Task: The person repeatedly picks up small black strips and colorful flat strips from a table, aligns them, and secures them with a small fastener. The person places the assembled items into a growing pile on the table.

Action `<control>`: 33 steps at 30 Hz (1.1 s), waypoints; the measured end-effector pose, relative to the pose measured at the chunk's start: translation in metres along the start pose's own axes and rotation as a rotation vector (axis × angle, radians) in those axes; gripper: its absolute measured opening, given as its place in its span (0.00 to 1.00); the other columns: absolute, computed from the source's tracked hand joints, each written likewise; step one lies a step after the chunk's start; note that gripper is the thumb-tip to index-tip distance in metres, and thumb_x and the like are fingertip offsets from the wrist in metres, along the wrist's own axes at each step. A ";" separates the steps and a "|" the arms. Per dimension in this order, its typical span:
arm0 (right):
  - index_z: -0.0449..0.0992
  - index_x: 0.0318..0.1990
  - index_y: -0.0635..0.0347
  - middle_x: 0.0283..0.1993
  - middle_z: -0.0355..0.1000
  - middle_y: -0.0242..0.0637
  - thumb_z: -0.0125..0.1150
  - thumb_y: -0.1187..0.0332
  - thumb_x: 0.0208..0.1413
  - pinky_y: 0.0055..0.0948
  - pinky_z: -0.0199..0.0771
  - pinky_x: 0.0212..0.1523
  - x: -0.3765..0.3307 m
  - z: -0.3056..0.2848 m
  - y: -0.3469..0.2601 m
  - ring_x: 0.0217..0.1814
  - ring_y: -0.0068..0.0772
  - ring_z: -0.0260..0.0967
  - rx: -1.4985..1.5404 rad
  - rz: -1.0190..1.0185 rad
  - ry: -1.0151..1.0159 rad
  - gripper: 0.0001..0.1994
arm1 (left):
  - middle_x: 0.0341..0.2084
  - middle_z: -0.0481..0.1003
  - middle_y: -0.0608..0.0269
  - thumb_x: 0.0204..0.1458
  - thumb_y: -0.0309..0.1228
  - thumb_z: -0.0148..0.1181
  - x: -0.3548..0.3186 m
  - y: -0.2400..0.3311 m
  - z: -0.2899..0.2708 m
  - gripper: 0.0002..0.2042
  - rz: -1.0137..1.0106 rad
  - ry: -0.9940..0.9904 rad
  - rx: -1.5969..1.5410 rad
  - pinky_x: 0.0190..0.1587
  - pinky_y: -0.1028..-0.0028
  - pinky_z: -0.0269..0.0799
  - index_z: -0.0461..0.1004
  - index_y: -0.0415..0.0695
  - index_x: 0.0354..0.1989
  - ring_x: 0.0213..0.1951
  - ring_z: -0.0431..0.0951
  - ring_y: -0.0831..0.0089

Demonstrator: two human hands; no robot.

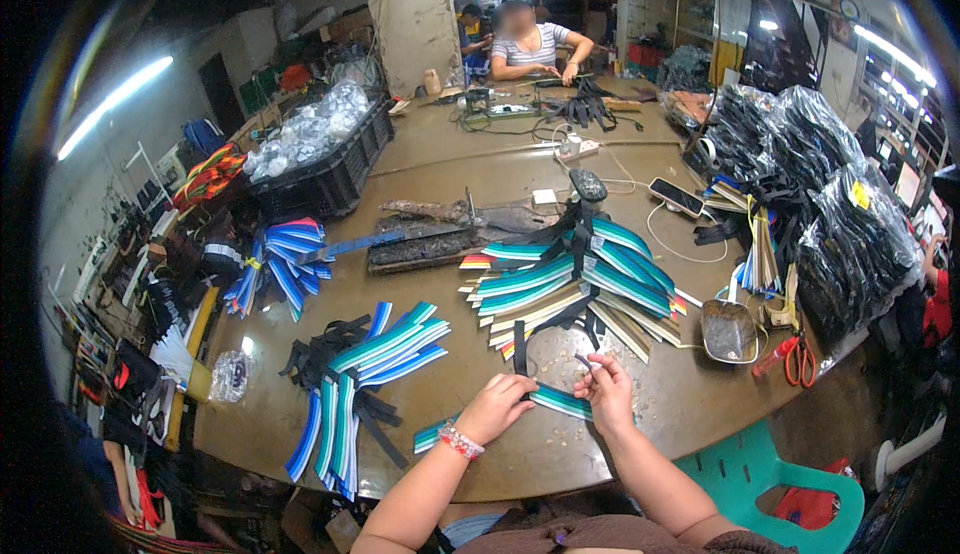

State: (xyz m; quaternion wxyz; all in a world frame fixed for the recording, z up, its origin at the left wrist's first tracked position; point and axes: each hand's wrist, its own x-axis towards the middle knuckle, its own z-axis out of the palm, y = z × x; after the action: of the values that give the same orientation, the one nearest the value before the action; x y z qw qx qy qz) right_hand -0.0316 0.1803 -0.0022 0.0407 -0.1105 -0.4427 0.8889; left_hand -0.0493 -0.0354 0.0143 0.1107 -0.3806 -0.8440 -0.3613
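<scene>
Landmark: fanned pile of teal-and-cream striped webbing strips [575, 279] on brown worktable [450, 169]. Just below it, L hand [493, 406], forearm rising from lower edge, fingers curled, presses a flat teal striped webbing strip [555, 400] to the table. R hand [606, 388], wrist bent inward, pinches strip's right end w/ thumb & fingertips.

black crate [325, 179] of clear bags, red-handled scissors [795, 359], possibly a phone [677, 197]
</scene>
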 end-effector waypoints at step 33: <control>0.67 0.49 0.65 0.27 0.68 0.35 0.45 0.74 0.62 0.25 0.75 0.30 0.001 0.000 -0.002 0.28 0.29 0.72 -0.011 0.034 -0.017 0.10 | 0.36 0.76 0.61 0.49 0.26 0.61 0.002 -0.001 -0.003 0.05 -0.046 -0.024 -0.049 0.46 0.67 0.69 0.74 0.42 0.33 0.42 0.74 0.62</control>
State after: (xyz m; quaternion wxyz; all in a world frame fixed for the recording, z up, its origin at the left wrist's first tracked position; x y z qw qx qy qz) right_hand -0.0330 0.1817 -0.0005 0.0209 -0.1106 -0.4459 0.8880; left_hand -0.0520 -0.0370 0.0172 0.0830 -0.3678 -0.8447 -0.3799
